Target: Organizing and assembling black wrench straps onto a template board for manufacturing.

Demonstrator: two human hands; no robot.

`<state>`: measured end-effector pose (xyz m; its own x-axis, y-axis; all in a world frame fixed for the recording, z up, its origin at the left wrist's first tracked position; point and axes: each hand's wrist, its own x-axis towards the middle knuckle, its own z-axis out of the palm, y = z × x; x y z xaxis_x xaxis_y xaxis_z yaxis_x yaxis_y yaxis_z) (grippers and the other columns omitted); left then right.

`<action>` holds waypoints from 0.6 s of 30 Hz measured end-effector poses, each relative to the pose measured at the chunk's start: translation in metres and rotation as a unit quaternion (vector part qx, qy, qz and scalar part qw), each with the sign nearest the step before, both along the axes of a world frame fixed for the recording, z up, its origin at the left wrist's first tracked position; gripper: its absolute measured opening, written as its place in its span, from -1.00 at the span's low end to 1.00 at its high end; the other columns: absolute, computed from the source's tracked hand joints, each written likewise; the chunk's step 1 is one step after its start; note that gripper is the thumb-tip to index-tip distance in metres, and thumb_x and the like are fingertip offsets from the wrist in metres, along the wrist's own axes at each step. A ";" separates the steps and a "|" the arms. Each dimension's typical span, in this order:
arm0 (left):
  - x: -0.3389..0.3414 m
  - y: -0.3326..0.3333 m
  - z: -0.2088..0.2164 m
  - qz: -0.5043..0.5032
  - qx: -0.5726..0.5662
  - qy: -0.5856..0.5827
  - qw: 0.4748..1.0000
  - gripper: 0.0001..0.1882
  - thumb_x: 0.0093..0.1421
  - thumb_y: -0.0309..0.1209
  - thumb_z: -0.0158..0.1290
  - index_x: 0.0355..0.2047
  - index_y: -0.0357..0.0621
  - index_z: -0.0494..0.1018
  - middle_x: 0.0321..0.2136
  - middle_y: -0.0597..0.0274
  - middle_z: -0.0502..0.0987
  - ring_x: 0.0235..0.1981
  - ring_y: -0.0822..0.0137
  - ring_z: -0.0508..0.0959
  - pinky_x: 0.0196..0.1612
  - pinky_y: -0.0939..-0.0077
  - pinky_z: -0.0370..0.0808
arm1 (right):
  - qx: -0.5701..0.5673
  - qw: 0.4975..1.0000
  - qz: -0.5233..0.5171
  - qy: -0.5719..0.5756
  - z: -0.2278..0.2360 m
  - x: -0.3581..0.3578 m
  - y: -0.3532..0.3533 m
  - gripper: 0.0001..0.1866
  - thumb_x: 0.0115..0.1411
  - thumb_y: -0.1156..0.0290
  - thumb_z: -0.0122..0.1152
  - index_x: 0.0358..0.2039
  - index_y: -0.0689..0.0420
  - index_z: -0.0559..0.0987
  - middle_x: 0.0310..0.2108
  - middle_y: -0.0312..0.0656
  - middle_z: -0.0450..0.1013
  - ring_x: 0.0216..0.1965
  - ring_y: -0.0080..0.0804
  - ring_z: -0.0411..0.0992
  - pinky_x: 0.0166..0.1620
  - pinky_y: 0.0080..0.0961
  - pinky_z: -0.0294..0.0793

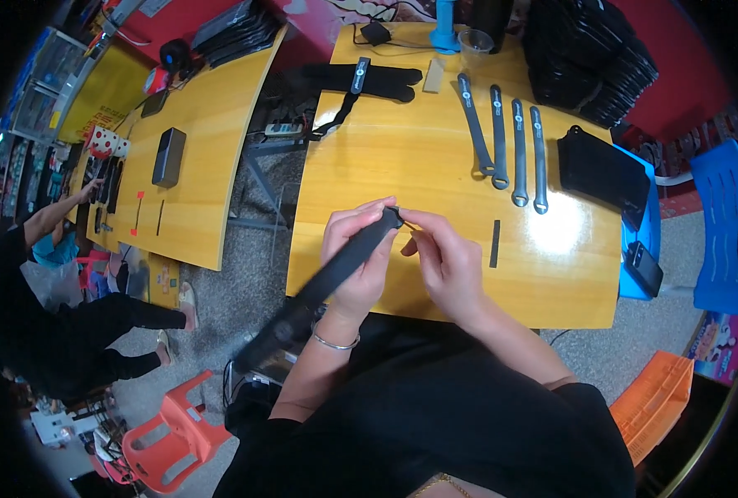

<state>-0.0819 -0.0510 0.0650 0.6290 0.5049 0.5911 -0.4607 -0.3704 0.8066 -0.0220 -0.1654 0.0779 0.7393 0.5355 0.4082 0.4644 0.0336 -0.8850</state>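
A long black strap (pixel 323 282) slants across my left hand (pixel 359 257), which is closed around it near its upper end. The strap's other end hangs past the table's front edge, down beside my left forearm. At the folded upper end, the fingertips of my right hand (pixel 450 261) pinch the strap, and a small dark loop shows there. To the right of my hands a short thin black strip (pixel 495 243) lies on the table. Beyond it, several grey straps (pixel 518 153) with ring-like ends rest roughly side by side.
Black bands (pixel 385 81), a tan block (pixel 434 76), a clear cup (pixel 475 46) and a stack of black packages (pixel 584 62) occupy the far side. At right are a black pouch (pixel 603 170) and a phone (pixel 643 270). A co-worker (pixel 62 315) stands by the left table (pixel 199 166).
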 end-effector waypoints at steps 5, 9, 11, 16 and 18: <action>-0.002 0.000 0.005 -0.081 -0.235 0.034 0.968 -0.69 0.11 -0.74 -0.02 -0.11 -0.33 0.29 -0.19 0.05 0.43 -0.05 0.16 0.48 -0.03 0.37 0.46 | 0.032 0.990 0.034 0.132 0.004 -0.002 0.003 -0.69 0.10 0.72 0.00 -0.14 0.17 0.49 -0.46 -0.12 0.50 -0.49 -0.44 0.52 -0.41 -0.61 0.47; -0.001 -0.007 0.003 -0.057 -0.291 0.029 0.955 -0.60 0.10 -0.74 0.00 -0.02 -0.37 0.26 -0.16 0.02 0.44 -0.05 0.22 0.47 -0.03 0.40 0.47 | 0.038 0.998 0.004 0.058 -0.004 0.000 0.007 -0.72 0.10 0.68 0.05 -0.17 0.18 0.52 -0.42 -0.09 0.52 -0.48 -0.42 0.53 -0.42 -0.61 0.48; 0.000 -0.011 0.007 -0.067 -0.286 0.027 0.956 -0.50 0.08 -0.73 0.04 0.06 -0.38 0.22 -0.15 0.03 0.43 -0.05 0.25 0.47 -0.05 0.49 0.48 | 0.040 0.998 0.005 0.057 -0.006 0.001 0.007 -0.74 0.10 0.68 0.06 -0.18 0.18 0.52 -0.40 -0.09 0.52 -0.48 -0.42 0.54 -0.42 -0.60 0.49; 0.002 -0.009 0.000 -0.045 -0.283 0.079 0.955 -0.44 0.07 -0.73 0.05 0.10 -0.39 0.18 -0.15 0.05 0.42 -0.08 0.31 0.48 -0.08 0.55 0.49 | 0.024 0.997 0.001 0.076 -0.012 0.004 0.007 -0.77 0.10 0.66 0.07 -0.21 0.20 0.53 -0.42 -0.08 0.53 -0.48 -0.43 0.54 -0.42 -0.60 0.49; 0.003 -0.007 -0.001 -0.052 -0.282 0.087 0.954 -0.43 0.07 -0.73 0.05 0.11 -0.39 0.17 -0.15 0.06 0.41 -0.10 0.32 0.48 -0.08 0.55 0.50 | 0.045 0.996 -0.021 0.071 -0.015 0.005 0.009 -0.79 0.11 0.65 0.06 -0.23 0.22 0.53 -0.47 -0.10 0.52 -0.50 -0.44 0.53 -0.43 -0.62 0.47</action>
<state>-0.0791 -0.0576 0.0641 0.7563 0.6419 0.1267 -0.3130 0.1849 0.9316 -0.0169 -0.1560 0.0626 0.8139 0.4694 0.3424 0.3371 0.0984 -0.9363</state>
